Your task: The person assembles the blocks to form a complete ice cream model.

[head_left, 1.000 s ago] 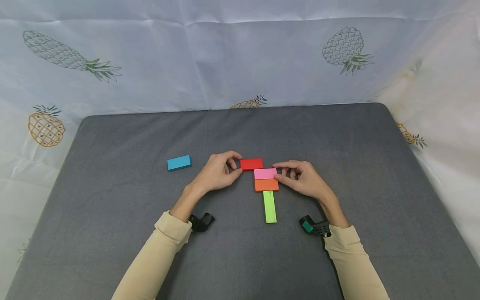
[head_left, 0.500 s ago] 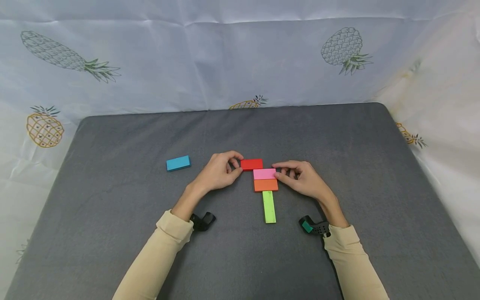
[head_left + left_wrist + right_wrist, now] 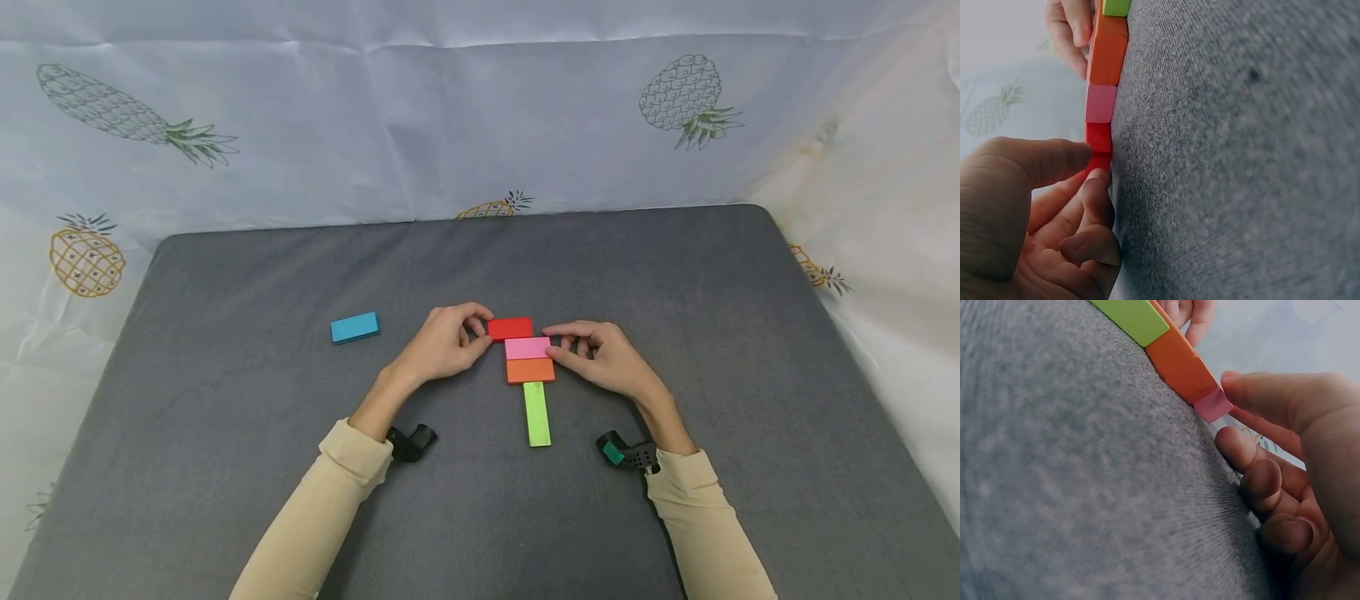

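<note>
In the head view my left hand [image 3: 448, 340] holds the left end of a red block [image 3: 510, 328] between thumb and index finger. The red block lies flat along the far side of a pink block [image 3: 527, 348], offset to the left. My right hand [image 3: 603, 357] has its thumb and index finger at the pink block's right end, pinching it. Directly in front of the pink one lies an orange block [image 3: 530, 371]. A lime green block [image 3: 536, 414] runs lengthwise toward me from the orange block's near edge. The right wrist view shows the thumb on the pink block's corner [image 3: 1214, 405].
A blue block [image 3: 355, 327] lies apart on the left, slightly slanted. Everything sits on a grey cloth-covered table [image 3: 225, 400]. A white curtain [image 3: 420, 117] with printed pineapples hangs behind the far edge. Each wrist carries a black strap mount [image 3: 411, 443].
My left hand has shifted the red block a little to the right along the pink block's far side. The right hand stays at the pink block's end.
</note>
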`<state>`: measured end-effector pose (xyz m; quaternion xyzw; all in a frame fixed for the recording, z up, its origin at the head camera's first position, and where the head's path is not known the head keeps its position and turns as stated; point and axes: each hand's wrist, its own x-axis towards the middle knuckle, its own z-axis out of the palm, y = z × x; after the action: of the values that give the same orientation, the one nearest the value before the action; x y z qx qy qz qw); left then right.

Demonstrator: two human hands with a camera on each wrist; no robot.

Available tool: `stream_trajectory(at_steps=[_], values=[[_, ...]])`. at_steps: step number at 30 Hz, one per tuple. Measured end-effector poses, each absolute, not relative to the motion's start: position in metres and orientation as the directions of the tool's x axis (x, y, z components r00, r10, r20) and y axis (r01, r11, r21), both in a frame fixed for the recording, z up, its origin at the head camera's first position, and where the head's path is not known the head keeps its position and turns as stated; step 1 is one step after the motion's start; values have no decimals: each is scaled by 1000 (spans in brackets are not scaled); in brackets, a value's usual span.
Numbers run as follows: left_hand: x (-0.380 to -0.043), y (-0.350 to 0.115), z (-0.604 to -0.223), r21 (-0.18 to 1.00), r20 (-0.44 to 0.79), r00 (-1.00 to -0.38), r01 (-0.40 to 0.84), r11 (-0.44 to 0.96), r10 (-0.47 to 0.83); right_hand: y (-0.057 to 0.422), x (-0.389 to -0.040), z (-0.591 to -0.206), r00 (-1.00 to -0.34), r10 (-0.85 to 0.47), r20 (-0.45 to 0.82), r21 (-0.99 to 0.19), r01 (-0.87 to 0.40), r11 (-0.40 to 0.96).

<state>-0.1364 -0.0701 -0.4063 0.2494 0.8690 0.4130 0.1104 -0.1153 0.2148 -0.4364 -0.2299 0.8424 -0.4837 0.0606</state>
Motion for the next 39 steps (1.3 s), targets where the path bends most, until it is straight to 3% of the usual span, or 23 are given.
stream_trajectory(at_steps=[30, 39], values=[[-140, -64, -407, 796, 3, -846, 324, 510, 533, 213, -119, -437, -939, -336, 66, -882, -213, 422], [-140, -63, -408, 800, 8, -843, 328, 502, 538, 209, -125, -432, -946, -321, -50, -922, -80, 379]])
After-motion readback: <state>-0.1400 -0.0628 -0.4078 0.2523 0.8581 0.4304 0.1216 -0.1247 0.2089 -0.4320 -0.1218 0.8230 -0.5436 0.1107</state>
